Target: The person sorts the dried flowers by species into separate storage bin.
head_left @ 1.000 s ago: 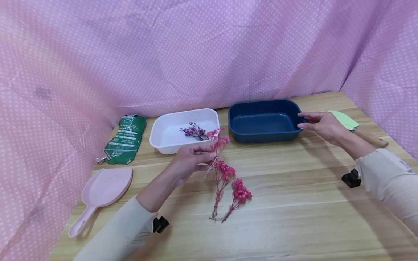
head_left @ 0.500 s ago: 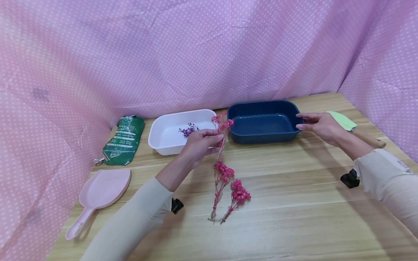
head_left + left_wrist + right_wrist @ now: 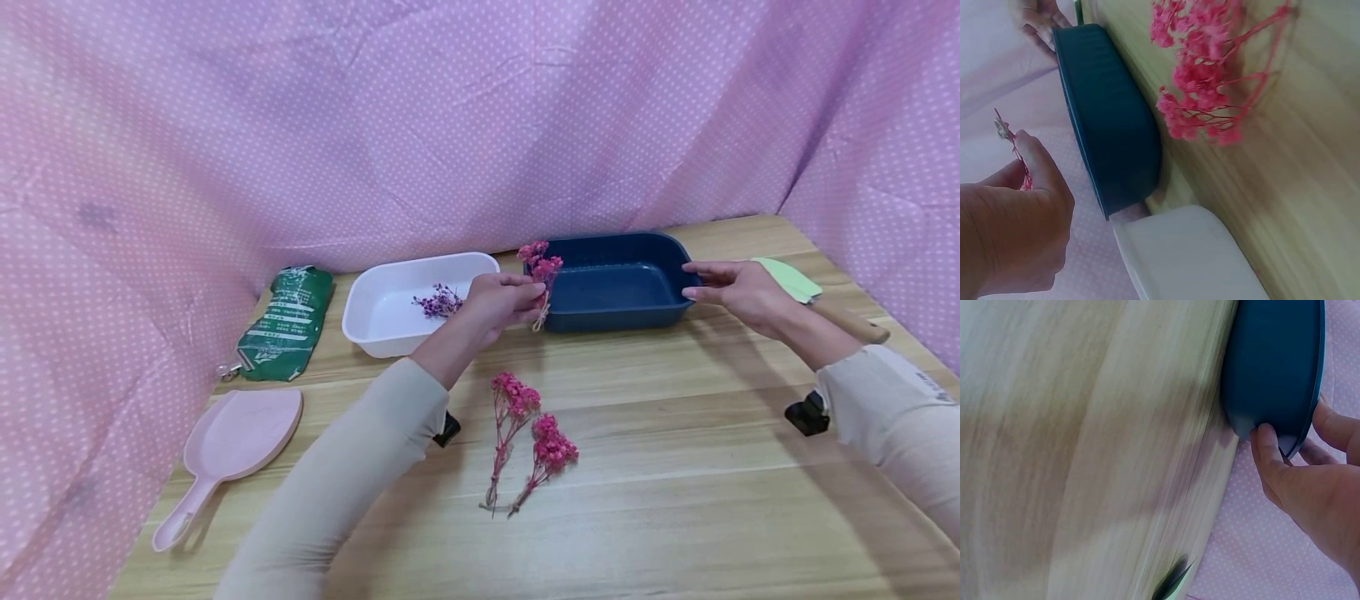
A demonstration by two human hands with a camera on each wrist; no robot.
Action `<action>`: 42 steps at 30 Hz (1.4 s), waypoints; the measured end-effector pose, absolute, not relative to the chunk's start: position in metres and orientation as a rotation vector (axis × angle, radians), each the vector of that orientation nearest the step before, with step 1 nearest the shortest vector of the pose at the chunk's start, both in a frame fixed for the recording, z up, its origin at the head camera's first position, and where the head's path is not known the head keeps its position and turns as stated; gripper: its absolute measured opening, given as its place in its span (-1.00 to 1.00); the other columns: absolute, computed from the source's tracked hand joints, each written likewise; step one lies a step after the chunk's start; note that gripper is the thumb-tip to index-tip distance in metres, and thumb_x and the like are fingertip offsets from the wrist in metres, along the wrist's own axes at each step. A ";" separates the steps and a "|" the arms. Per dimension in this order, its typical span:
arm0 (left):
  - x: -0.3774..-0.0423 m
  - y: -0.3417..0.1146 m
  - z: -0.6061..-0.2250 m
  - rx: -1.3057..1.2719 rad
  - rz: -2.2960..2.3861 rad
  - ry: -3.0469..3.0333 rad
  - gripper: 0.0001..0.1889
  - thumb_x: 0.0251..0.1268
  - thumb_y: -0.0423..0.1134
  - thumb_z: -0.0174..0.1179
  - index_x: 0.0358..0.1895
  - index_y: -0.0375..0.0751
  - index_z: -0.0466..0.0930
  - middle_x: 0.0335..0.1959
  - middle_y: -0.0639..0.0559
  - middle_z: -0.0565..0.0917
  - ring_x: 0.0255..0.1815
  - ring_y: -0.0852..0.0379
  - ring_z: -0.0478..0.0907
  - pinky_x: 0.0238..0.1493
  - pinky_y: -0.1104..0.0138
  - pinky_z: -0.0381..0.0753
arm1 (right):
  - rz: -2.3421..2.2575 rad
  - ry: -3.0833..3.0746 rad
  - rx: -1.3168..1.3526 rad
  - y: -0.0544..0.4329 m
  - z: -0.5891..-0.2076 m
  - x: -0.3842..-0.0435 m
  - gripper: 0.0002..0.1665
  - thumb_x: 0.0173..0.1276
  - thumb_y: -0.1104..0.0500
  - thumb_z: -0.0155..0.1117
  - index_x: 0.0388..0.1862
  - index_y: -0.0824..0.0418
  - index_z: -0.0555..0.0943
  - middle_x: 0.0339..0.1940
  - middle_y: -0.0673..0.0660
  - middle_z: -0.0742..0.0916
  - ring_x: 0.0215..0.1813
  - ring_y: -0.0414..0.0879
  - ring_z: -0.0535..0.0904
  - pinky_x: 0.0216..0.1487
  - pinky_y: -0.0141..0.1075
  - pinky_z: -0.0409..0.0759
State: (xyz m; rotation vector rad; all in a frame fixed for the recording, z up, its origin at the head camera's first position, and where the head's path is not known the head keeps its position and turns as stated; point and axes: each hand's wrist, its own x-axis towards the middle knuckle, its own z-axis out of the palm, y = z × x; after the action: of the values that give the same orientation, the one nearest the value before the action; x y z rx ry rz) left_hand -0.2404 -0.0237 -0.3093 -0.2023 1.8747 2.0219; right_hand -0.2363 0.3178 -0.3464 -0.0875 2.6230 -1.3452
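Note:
In the head view my left hand pinches a small bunch of pink dried flowers, heads up, by its tied stems. The bunch overlaps the left end of the dark blue basin. My right hand holds that basin's right end, with fingertips on the outer wall and a digit over the rim in the right wrist view. Two more pink dried flower bunches, one upright and one slanted, lie on the table. Purple dried flowers lie in the white basin, partly hidden behind my left hand.
On the left are a green packet and a pink dustpan-shaped scoop. A light green-bladed tool with a brown handle lies past my right hand. Pink dotted cloth hangs behind the wooden table.
My left hand has carried the pink bunch right and away from me, from the white basin's front to the blue basin's left end. My right hand stays at the blue basin.

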 end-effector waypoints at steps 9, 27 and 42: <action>-0.260 0.003 -0.314 -0.258 2.055 1.836 -0.86 0.21 -0.51 0.25 -0.17 -0.41 0.58 -0.33 -0.15 0.68 -0.44 0.12 0.66 -0.25 0.36 0.71 | -1.349 2.620 -0.086 0.319 -0.347 -0.237 -0.20 0.39 -0.05 0.22 0.47 0.27 0.23 0.45 0.33 0.31 0.41 0.17 0.22 -0.17 -0.77 0.36; -0.275 0.026 -0.319 -0.348 2.093 1.842 -0.86 0.25 -0.49 0.22 -0.15 -0.44 0.62 -0.22 -0.28 0.70 -0.19 -0.05 0.71 -0.19 0.30 0.71 | -1.363 2.645 -0.077 0.319 -0.350 -0.238 -0.22 0.37 -0.06 0.25 0.44 0.27 0.29 0.42 0.30 0.36 0.26 -0.09 0.37 -0.14 -0.73 0.43; -0.261 0.010 -0.320 -0.193 2.053 1.768 -0.64 0.40 -0.40 0.09 0.21 -0.47 0.41 0.24 -0.34 0.46 0.13 -0.11 0.55 0.03 0.30 0.64 | -1.378 2.648 -0.081 0.319 -0.351 -0.237 -0.21 0.35 -0.08 0.26 0.43 0.28 0.30 0.41 0.29 0.38 0.12 -0.36 0.41 -0.14 -0.72 0.44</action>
State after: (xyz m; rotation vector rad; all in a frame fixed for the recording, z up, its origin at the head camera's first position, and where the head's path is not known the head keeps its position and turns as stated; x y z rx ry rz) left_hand -0.2613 0.0099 -0.3205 -0.1933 1.7682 2.0526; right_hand -0.2367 0.3185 -0.3510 -0.0813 2.6480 -1.3777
